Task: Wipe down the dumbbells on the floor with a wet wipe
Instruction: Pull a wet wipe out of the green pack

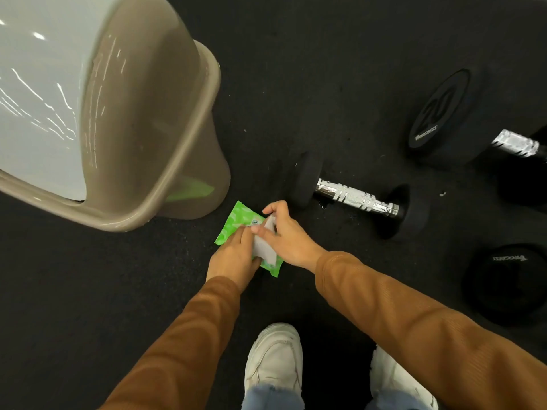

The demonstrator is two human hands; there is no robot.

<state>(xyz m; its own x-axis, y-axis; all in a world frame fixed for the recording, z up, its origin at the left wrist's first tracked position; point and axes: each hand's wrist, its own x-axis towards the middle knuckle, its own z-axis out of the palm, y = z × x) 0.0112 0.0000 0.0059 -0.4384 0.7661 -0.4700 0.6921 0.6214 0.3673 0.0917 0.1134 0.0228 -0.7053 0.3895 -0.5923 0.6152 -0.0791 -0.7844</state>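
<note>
Wet wipe point(264, 245), pale grey, partly drawn from the green wipe packet point(236, 226) lying on the black rubber floor point(88, 291). Right hand point(284, 232) pinches the wipe between thumb and fingers; left hand point(233, 255) lies flat, fingers loosely extended, pressing the packet down. The small dumbbell point(358, 196), chrome handle between black heads, lies just beyond the right hand, unwiped; a larger dumbbell point(444, 113) lies farther off on the same side. Likely faults: the wipe tears, or several sheets follow, if the packet lifts. A tan bin point(165, 128) stands beyond the left hand, clear of the reach. White shoes point(273, 359) sit near the wrists.
</note>
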